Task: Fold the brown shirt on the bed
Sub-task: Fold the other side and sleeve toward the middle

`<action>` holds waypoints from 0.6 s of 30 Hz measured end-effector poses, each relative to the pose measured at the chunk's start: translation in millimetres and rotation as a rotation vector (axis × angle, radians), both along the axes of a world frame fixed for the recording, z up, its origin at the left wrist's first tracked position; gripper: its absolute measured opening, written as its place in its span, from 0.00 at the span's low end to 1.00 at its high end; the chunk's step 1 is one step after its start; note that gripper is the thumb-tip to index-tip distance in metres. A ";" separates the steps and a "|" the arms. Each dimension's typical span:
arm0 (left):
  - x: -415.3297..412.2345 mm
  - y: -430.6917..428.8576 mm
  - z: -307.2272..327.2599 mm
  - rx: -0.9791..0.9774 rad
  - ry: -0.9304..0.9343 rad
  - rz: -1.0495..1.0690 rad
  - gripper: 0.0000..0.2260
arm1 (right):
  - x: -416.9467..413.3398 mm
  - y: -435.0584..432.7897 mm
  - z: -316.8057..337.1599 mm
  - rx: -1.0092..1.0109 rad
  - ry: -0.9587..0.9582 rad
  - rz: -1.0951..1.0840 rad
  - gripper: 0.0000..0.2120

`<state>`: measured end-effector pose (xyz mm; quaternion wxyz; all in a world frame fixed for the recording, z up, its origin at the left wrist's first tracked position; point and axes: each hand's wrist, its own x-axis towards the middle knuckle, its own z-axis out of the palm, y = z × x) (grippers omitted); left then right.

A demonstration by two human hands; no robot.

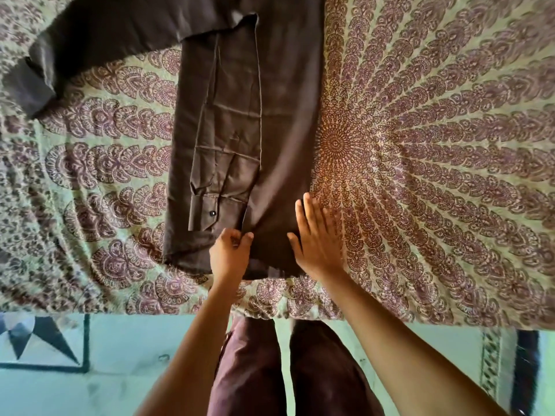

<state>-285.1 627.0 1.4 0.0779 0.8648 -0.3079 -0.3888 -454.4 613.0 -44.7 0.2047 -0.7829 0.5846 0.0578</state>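
The brown shirt [285, 115] is laid on the bed [90, 295], which is covered by a bedspread [435, 130] printed with a radiating purple pattern. The shirt's body is seen as a long strip running from 12 o'clock down towards 6 o'clock, slightly left of centre, with the hem close to the bed's near edge. One sleeve [231, 130] is folded lengthwise over the body, and its cuff [219, 217], which bears a dark button [212, 212], is placed near the hem. The other sleeve [99, 34] is stretched out across the bedspread towards 10 o'clock.

The left hand [229, 255] is held at the hem, at about 6 o'clock from the folded cuff. Its fingers are curled, and a fold of the shirt's fabric is pinched between thumb and fingers. The right hand [316, 238] is laid flat, palm down, at 3 o'clock from the left hand, on the shirt's right edge. Its fingers are kept straight and close together, pointed towards 12 o'clock, with the thumb on the cloth and the outer fingers over the bedspread. The two hands are kept apart, with a strip of shirt between them.

At 6 o'clock, dark maroon trousers [252, 370] are seen against the bed's edge, above a pale green floor [135, 370]. A dark star-shaped pattern [39, 337] is seen on the floor at 8 o'clock.
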 end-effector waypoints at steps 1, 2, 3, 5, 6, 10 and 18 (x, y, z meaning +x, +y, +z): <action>3.0 1.0 -1.8 0.006 0.007 0.011 0.11 | 2.1 5.4 -1.5 0.015 0.011 0.040 0.30; 5.2 2.4 -3.7 0.005 0.015 0.000 0.11 | 4.5 9.8 -2.5 0.024 0.026 0.065 0.30; 6.4 3.0 -5.4 -0.004 0.018 -0.019 0.11 | 6.8 12.3 -3.4 0.029 0.046 0.073 0.30; 6.3 3.0 -6.7 -0.016 0.017 -0.063 0.11 | 10.0 14.2 -4.1 0.030 0.076 0.058 0.30; 5.6 3.5 -7.5 -0.020 0.024 -0.092 0.11 | 9.8 14.5 -4.7 0.028 0.083 0.050 0.30; 2.7 16.1 -8.1 -0.074 0.084 -0.102 0.11 | -0.1 23.7 -5.2 0.023 0.103 0.040 0.30; 8.2 5.5 -3.0 0.267 -0.137 -0.345 0.16 | -5.7 33.0 -3.8 0.022 0.110 0.082 0.31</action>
